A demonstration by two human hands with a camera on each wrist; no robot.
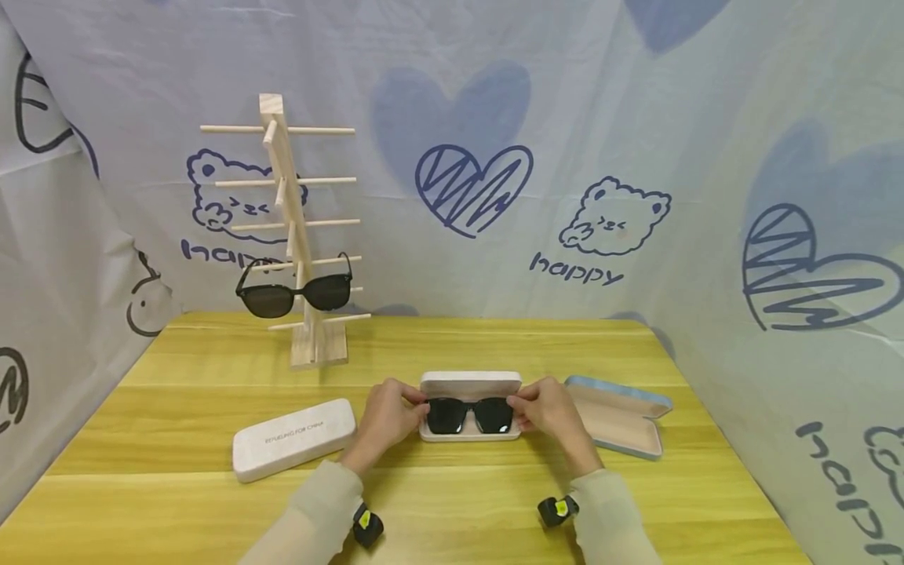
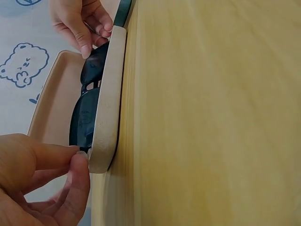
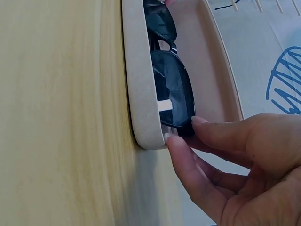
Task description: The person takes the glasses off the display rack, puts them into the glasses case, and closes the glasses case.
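A pair of black sunglasses sits in an open white glasses case, its lenses facing me. My left hand pinches the left end of the frame between thumb and finger. At the other end my right hand pinches the frame's corner. In the right wrist view, the right thumb lies on the frame and a fingertip touches the case's rim. The left wrist view shows the lower part of the sunglasses within the case wall; the folded temples are mostly hidden.
Left on the wooden table lies a closed white case with lettering. An open blue case lies beside my right hand. Behind, a wooden display stand with several rods carries another pair of black sunglasses. Printed cloth hangs around the table.
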